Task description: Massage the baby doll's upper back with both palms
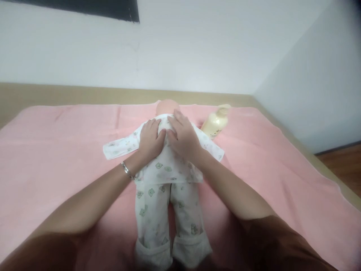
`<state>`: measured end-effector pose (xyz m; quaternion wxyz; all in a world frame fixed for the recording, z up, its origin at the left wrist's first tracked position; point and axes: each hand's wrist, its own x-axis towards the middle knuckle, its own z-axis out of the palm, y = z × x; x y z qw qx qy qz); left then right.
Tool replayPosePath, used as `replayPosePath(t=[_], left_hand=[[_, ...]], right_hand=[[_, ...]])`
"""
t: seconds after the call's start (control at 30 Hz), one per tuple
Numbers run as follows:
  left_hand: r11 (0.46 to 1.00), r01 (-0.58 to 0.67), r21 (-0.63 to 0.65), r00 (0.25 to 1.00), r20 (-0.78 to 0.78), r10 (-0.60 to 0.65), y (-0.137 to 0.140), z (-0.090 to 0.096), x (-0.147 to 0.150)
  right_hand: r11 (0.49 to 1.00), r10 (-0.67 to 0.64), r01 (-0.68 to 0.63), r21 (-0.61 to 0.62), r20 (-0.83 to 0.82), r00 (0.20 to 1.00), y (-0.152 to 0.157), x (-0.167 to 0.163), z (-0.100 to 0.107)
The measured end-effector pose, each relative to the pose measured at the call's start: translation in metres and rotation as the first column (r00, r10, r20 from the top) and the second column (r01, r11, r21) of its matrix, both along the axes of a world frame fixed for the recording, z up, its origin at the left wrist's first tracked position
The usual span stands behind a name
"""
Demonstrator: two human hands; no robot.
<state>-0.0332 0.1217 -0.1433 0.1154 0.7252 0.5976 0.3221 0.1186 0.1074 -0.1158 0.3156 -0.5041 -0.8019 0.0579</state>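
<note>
A baby doll (169, 171) in a white printed top and matching trousers lies on a pink blanket (56, 165), its head (167, 107) at the far end. Its sleeves stretch out to both sides, and its legs point toward me. My left hand (150, 138) rests flat on the upper part of the top, fingers stretched out. Beside it, my right hand (184, 136) lies on the same area with its fingers spread. The two thumbs nearly meet over the middle of the doll. Neither hand grips anything.
A pale yellow pump bottle (216, 122) is tilted on the blanket beyond the doll's right-hand sleeve in view. The tan table edge (113, 96) runs along a white wall (180, 49). At the right, a wooden floor (342, 163) shows below.
</note>
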Motion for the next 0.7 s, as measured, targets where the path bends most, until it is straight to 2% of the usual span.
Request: replayPosePath(t=[0.1, 0.33, 0.7], left_hand=[[1.0, 0.02, 0.003, 0.999, 0.027, -0.02, -0.001, 0.0, -0.001], [1.0, -0.002, -0.012, 0.999, 0.043, 0.002, -0.002, -0.002, -0.001], [0.999, -0.003, 0.035, 0.998, 0.069, 0.0, -0.001, -0.006, -0.003]], right_hand=[[0.993, 0.016, -0.01, 0.116, -0.052, 0.998, -0.006, -0.001, -0.001], [0.995, 0.003, -0.006, -0.102, -0.026, 1.0, -0.005, -0.009, -0.013], [0.998, 0.01, -0.013, -0.065, -0.045, 0.999, -0.002, -0.007, -0.016]])
